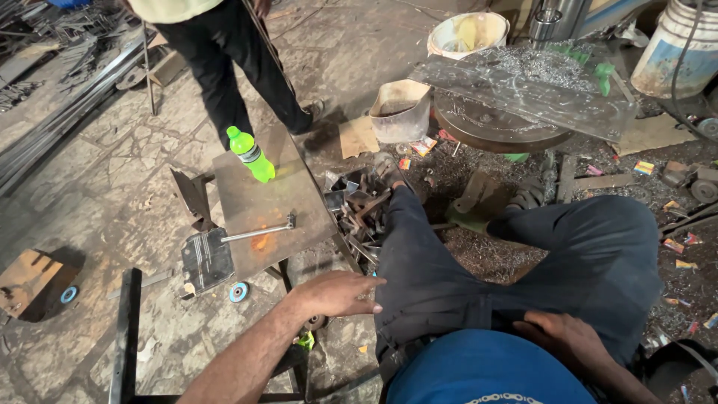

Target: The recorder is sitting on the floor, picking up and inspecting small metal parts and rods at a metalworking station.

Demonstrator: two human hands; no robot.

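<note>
Dark trouser leg [419, 262] of the seated person: the left hand [336, 293] rests flat against the thigh, fingers spread, holding nothing. The right hand [565, 337] lies empty on the lap. Nearby, a rusty metal tabletop [262, 202] carries a green bottle [251, 154] and a steel rod [258, 233].

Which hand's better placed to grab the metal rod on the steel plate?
Left, probably. The left hand is stretched out just below the steel plate where the metal rod lies. The right hand rests back on the person's right thigh, farther away, with both legs between it and the rod.
</note>
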